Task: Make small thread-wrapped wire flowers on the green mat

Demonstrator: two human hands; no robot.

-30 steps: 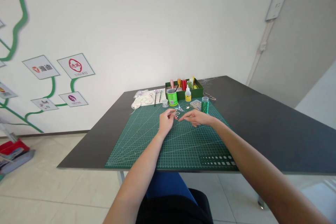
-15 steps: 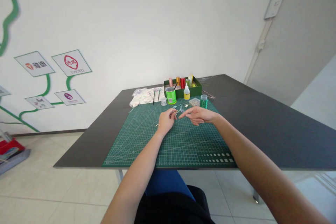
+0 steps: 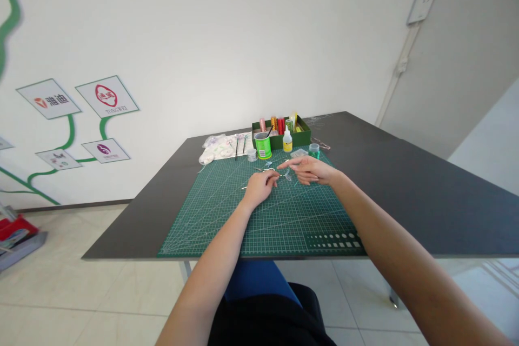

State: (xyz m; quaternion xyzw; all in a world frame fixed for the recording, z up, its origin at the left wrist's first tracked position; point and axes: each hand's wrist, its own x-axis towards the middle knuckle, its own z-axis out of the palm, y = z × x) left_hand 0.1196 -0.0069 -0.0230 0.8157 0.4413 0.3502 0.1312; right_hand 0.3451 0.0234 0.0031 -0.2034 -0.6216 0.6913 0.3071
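My left hand (image 3: pixel 261 186) is closed over the mat, its fingertips pinching a thin wire stem. A small pale, see-through petal-like piece (image 3: pixel 287 175) shows at the stem's right end, beyond the fingers. My right hand (image 3: pixel 311 170) hovers just right of it, index finger reaching toward the left fingertips and the other fingers curled. Whatever the right fingers may grip is too fine to make out. Below both hands lies the green cutting mat (image 3: pixel 219 216). A thin pointed stick (image 3: pixel 244 188) shows left of my left hand.
Behind the hands stand a green can (image 3: pixel 263 147) with a brush, a yellow-labelled glue bottle (image 3: pixel 287 142), a small clear jar (image 3: pixel 252 155) and a green jar (image 3: pixel 313 151). A green box (image 3: pixel 305 137) holds thread spools. Pliers (image 3: pixel 321 144) lie right; brushes rest on white paper (image 3: pixel 221 150).
The petal-like piece now points right, out past my left fingers. My right hand has risen slightly and moved farther back over the mat. The view has shifted a little.
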